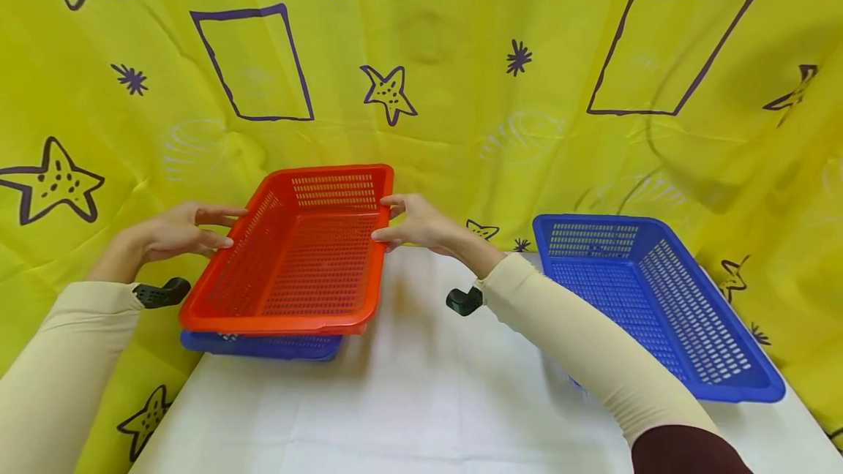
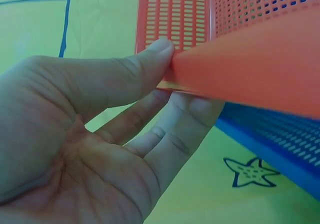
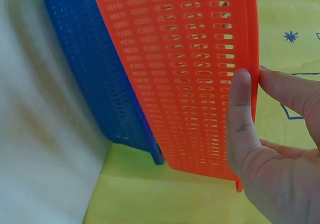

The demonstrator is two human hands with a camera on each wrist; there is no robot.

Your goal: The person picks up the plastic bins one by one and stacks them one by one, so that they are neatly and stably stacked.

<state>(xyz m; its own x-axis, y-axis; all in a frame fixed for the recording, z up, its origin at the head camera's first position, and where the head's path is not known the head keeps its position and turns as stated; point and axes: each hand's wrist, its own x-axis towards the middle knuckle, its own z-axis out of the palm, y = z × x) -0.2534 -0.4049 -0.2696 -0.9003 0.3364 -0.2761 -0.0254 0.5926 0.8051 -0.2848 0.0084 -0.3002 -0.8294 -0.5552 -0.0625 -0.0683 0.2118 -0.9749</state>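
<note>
Both hands hold a red plastic basket [image 1: 316, 262] by its opposite long sides, over a blue basket [image 1: 263, 346] that shows beneath its front edge. My left hand [image 1: 178, 232] pinches the left rim, thumb and fingertips on either side of it in the left wrist view. At the right rim my right hand [image 1: 421, 225] grips between thumb and fingers; in the right wrist view one fingertip lies against the slotted side wall. The red basket is tilted, its open top facing me, with nothing inside. Most of the lower blue basket [image 3: 95, 69] is hidden by the red one.
A second blue basket [image 1: 632, 298] stands at the right side of the white table [image 1: 448, 401], partly behind my right forearm. Behind the table hangs a yellow curtain [image 1: 448, 137] with purple stars and frames. Small dark camera mounts [image 1: 466, 301] stick out at both wrists.
</note>
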